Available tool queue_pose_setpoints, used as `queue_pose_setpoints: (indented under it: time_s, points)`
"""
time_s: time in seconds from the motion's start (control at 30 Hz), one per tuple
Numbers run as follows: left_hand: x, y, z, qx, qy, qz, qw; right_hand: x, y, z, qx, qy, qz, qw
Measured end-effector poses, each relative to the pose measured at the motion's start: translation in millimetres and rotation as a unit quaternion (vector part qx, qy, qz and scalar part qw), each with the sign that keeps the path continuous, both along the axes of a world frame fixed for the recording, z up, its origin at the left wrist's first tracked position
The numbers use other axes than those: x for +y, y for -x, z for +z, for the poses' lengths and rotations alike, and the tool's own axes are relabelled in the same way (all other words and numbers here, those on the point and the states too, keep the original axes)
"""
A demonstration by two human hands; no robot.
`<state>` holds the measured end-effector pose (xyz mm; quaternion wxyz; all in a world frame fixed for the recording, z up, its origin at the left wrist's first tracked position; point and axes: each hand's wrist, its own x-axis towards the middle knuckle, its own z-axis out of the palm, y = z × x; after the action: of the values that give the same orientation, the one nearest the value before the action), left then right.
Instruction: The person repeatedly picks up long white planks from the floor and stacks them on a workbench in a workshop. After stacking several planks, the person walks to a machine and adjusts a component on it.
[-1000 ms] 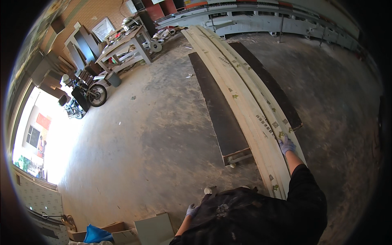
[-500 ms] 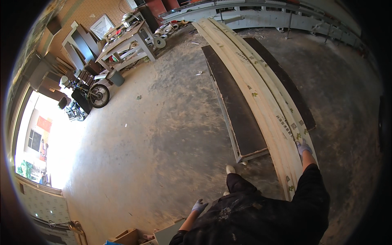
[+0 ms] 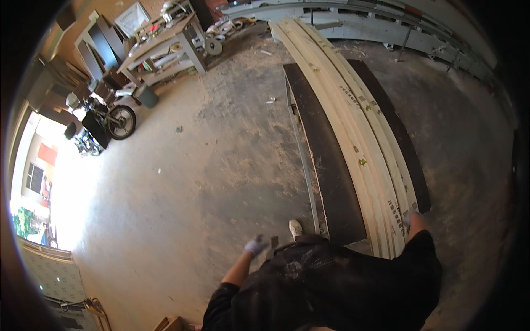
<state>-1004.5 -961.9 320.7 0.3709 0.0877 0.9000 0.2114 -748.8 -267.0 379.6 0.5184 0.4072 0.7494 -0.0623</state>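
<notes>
My right hand (image 3: 410, 217), in a pale glove, rests on top of the long pale wooden boards (image 3: 353, 138) near their right edge. Its fingers look laid out along the wood, though blurred. The boards carry dark print and small green marks and lie lengthwise in a stack on a dark-topped low table (image 3: 337, 204). Their far end reaches past the table. Off to the left, my gloved left hand (image 3: 255, 245) hangs above the floor beside my body. It holds nothing that I can see, and its somewhat blurred fingers are apart.
A motorcycle (image 3: 105, 124) stands by the bright doorway at left. Behind it are a grey bucket (image 3: 147, 96) and a cluttered workbench (image 3: 165, 47). A long pale machine (image 3: 364, 28) spans the back. Small scraps dot the concrete floor (image 3: 187, 182).
I have moved forward alongside the table. My right hand has slid a little farther along the boards, closer to the printed square. My left hand has swung forward, away from my body.
</notes>
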Motion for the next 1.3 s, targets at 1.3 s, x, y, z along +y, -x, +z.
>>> queue_pose_setpoints:
  time_s: [1.3]
  points:
    - [179.3,840.3,96.0,0.036,-0.2,0.092,0.975,-151.5,780.5,-78.7,0.375,0.243,-0.161,0.88]
